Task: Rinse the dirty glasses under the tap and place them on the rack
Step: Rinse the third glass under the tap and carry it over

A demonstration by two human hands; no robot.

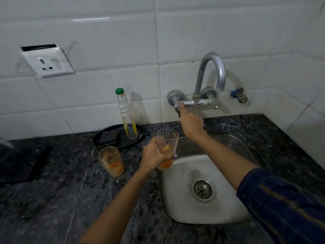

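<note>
Now the glass [167, 148] we hold sits upright, mouth up, its long axis near vertical, over the left rim of the sink [233, 143], with orange dregs at the bottom. Our left hand [154, 155] wraps its lower half, fingers closed round it. The spout [220, 85] opens up and to the right of the glass, well apart, so we judge the glass must travel right and toward the wall to catch any stream. No water shows yet. Our right hand [190, 123] reaches past the glass to the tap handle [176, 104], fingers at it; whether they pinch it we cannot tell. A second dirty glass [111, 161] stands on the counter [52, 199], left of the held one. No rack is in view
</note>
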